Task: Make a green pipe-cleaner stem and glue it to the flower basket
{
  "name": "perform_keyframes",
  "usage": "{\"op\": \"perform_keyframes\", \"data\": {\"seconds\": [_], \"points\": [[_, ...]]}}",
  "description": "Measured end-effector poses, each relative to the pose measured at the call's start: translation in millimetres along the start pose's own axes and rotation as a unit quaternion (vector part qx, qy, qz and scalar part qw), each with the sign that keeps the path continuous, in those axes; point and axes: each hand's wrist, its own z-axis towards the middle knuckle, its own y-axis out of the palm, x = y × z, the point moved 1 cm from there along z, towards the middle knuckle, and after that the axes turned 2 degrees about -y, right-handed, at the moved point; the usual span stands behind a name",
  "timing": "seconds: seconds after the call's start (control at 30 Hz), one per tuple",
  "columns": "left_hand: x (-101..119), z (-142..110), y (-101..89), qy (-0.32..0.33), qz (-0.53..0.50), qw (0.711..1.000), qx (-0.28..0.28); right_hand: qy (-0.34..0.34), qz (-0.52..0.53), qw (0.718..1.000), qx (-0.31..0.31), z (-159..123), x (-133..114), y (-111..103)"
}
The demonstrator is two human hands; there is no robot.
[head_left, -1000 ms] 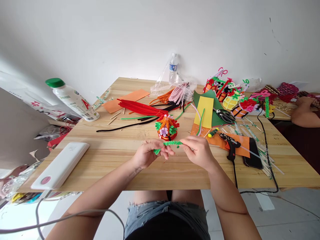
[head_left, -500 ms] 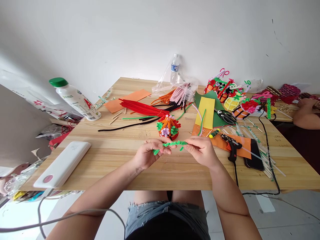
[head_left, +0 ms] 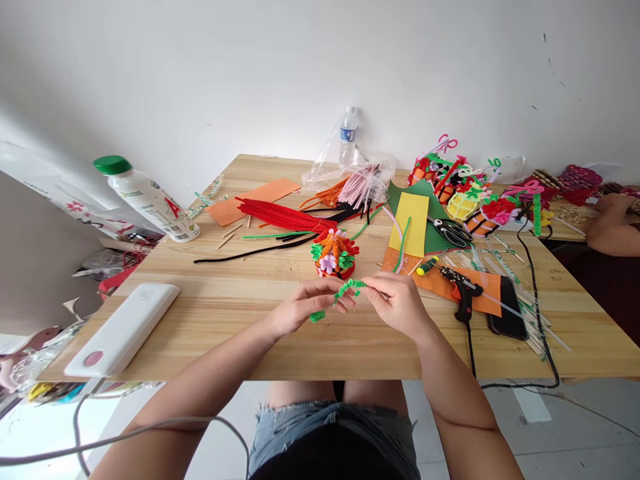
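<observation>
A green pipe cleaner (head_left: 350, 285), coiled or twisted along its middle, stretches between my two hands above the front of the table. My right hand (head_left: 400, 303) pinches its right end between thumb and fingers. Loosely closed, my left hand (head_left: 300, 310) has the other part between its thumb and fingers, and a green end pokes out below the thumb. Just behind the hands stands a small pipe-cleaner basket (head_left: 334, 255) with orange, red, green and lilac flowers, touched by neither hand.
Red pipe cleaners (head_left: 280, 215) lie behind the basket. On the right are scissors (head_left: 453, 233), a glue gun (head_left: 465, 293) with its cord, a phone (head_left: 507, 310) and several finished baskets (head_left: 465, 200). A white power bank (head_left: 125, 330) and bottle (head_left: 153, 203) stand left. Another person's arm (head_left: 613, 227) rests far right.
The green pipe cleaner has gone from nearly straight to arched between my hands. My left fingers have loosened and straightened somewhat, and my right hand has shifted slightly left.
</observation>
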Motion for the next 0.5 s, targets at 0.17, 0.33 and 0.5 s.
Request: {"op": "perform_keyframes", "data": {"seconds": [0.17,0.33,0.5], "points": [[-8,1,-5.3,-0.015,0.011,0.998,0.061,-0.006,-0.032,0.999,-0.024,-1,0,5],[-11,1,-1.3,0.009,-0.051,0.998,0.039,0.026,0.095,0.995,-0.004,1,-4,10],[-9,1,5.3,0.063,-0.103,0.993,0.004,0.049,0.155,0.987,0.002,5,-9,10]]}}
